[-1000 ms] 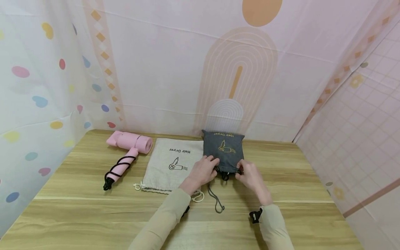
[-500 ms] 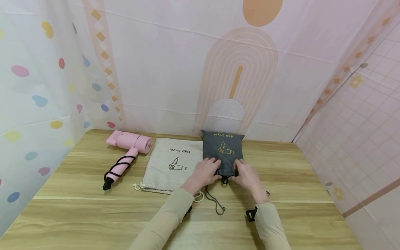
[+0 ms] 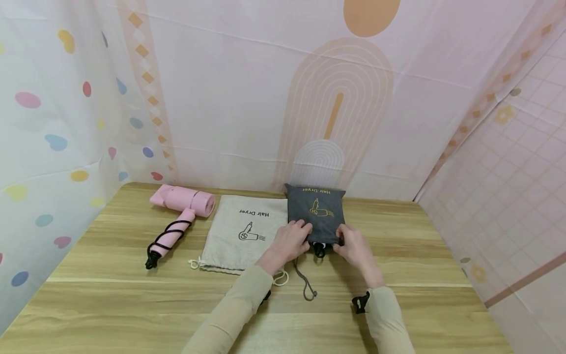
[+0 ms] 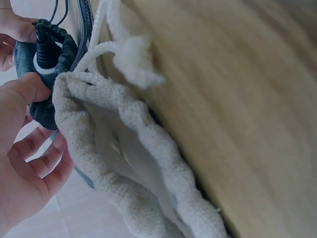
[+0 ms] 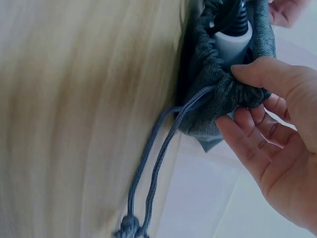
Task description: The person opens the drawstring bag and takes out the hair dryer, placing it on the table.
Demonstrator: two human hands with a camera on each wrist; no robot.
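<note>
A dark grey drawstring bag [image 3: 325,223] printed "Hair Dryer" lies at the back of the table, bulging. My left hand [image 3: 289,241] pinches the left side of its mouth. On the opposite side, my right hand [image 3: 353,248] pinches the gathered rim [image 5: 237,94] between thumb and fingers. Inside the mouth, the right wrist view shows a pale handle end [image 5: 233,47] with a ribbed black cord sleeve [image 5: 240,20]. A loop of black cord [image 3: 319,250] pokes out in the head view. The grey drawstring [image 3: 305,280] trails from the left side onto the wood.
Left of the grey bag lies a flat beige drawstring bag [image 3: 247,226], partly under my left forearm; its mouth gapes in the left wrist view. A pink hair dryer [image 3: 183,201], black cord wound round its handle, lies farther left. A patterned curtain [image 3: 221,123] stands behind the table [image 3: 309,324].
Half a second ago my hands were closer together, with the bag's mouth bunched between them. Now my right hand has moved back right and the mouth is spread wider.
</note>
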